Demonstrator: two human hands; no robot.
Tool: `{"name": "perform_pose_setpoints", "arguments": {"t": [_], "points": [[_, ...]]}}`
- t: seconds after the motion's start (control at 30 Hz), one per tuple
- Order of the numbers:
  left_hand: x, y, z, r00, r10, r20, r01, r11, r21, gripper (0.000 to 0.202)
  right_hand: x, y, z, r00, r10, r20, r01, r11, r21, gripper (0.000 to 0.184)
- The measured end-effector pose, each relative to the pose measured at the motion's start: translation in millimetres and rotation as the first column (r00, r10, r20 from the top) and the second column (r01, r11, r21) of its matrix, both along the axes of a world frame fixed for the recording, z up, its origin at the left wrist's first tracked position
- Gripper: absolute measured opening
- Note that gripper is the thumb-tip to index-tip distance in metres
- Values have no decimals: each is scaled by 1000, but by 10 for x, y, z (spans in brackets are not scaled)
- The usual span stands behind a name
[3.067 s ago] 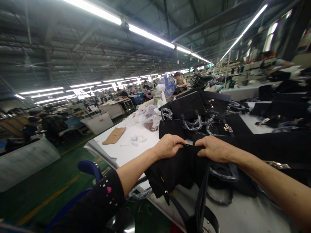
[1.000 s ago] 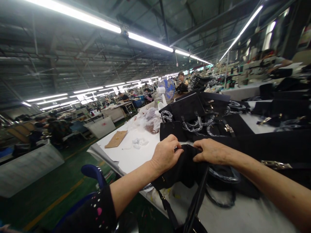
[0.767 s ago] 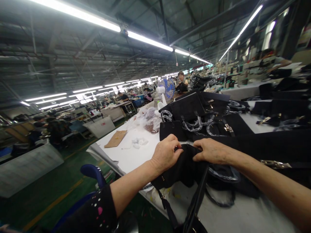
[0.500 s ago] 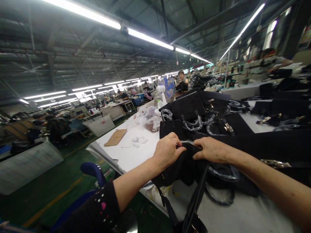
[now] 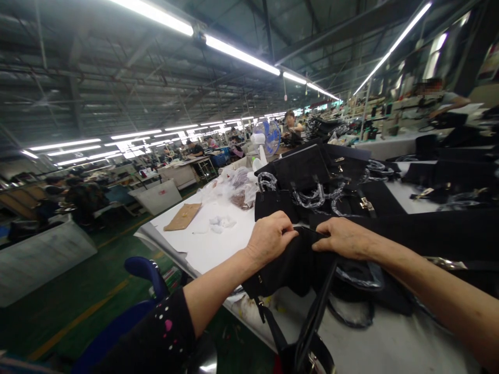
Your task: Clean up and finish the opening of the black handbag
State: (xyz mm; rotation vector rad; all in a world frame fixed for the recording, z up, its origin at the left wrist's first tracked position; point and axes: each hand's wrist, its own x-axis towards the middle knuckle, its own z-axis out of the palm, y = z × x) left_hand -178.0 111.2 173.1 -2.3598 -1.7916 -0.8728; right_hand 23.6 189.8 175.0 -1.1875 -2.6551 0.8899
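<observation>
A black bag point(image 5: 290, 267) is held up at the table edge between my two hands. My left hand point(image 5: 271, 236) pinches its upper edge, thumb and fingers closed on the black fabric. On the other side, my right hand point(image 5: 339, 239) grips the same edge a short way to the right, its fingers partly behind the fabric. A long black strap point(image 5: 317, 304) with metal fittings hangs down below the bag. Just right of it lie dark handles wrapped in clear plastic point(image 5: 360, 280).
Several black bags point(image 5: 302, 171) with wrapped handles are heaped beyond my hands. On the white table point(image 5: 218, 254) lie a brown piece point(image 5: 182, 216) and crumpled clear plastic point(image 5: 234, 184). A blue fan point(image 5: 268, 137) stands behind. A blue chair point(image 5: 146, 278) is at left; co-workers sit farther off.
The camera view has shifted slightly, so the table and chair appear a little farther left. Both hands keep hold of the bag's edge, with only a tiny shift.
</observation>
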Motion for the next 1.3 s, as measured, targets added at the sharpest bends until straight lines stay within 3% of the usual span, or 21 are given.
{"name": "perform_pose_setpoints", "arguments": {"t": [0.23, 0.6, 0.97, 1.13, 1.3], "points": [[-9, 33, -35, 1000, -4, -6, 4, 1000, 0, 4, -18, -23, 14, 1000, -13, 2, 13, 1000, 12, 22], [10, 21, -38, 999, 17, -45, -17, 1000, 17, 4, -16, -22, 22, 1000, -18, 0, 18, 1000, 11, 20], [57, -3, -4, 967, -57, -248, 41, 997, -70, 12, -31, -26, 41, 1000, -10, -12, 10, 1000, 13, 21], [36, -52, 7, 981, 18, -192, -23, 999, -24, 4, -19, -21, 29, 1000, -19, -2, 19, 1000, 13, 22], [-14, -95, -76, 976, 82, -201, -75, 996, 45, 5, -10, -51, 47, 1000, -24, 5, 24, 1000, 10, 23]]}}
